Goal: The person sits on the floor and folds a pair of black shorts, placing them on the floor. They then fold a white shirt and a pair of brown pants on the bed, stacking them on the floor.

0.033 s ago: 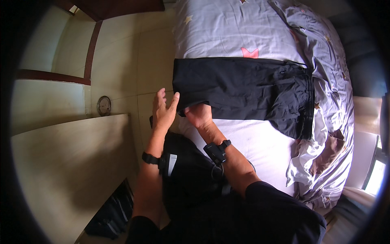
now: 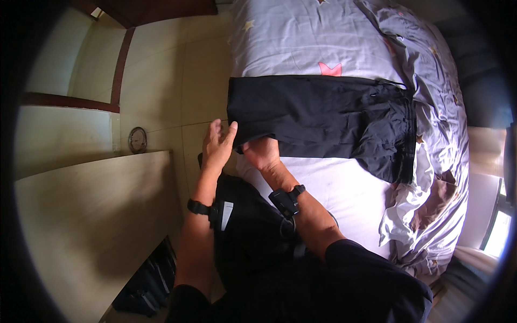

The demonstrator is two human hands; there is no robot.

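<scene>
Black drawstring trousers (image 2: 318,110) lie sideways across the bed, hem end at the left and gathered waistband at the right. At the near left corner, the cloth's edge drapes over the bent fingers of my right hand (image 2: 263,153), which grips it there; its fingertips are partly hidden by the fabric. Just off the left end, my left hand (image 2: 218,146) is raised with thumb and fingers apart, holding nothing. Its fingers are slightly blurred. Its thumb comes close to the hem; whether it touches cannot be made out. Each wrist wears a black strap, the right one with a small device.
A pale bed sheet (image 2: 291,40) with star shapes spreads under the trousers. Rumpled bedding (image 2: 431,70) and a brown cloth (image 2: 435,200) lie to the right. At left are a tiled floor (image 2: 156,70), a round drain cover (image 2: 138,140) and a pale wooden panel (image 2: 102,215).
</scene>
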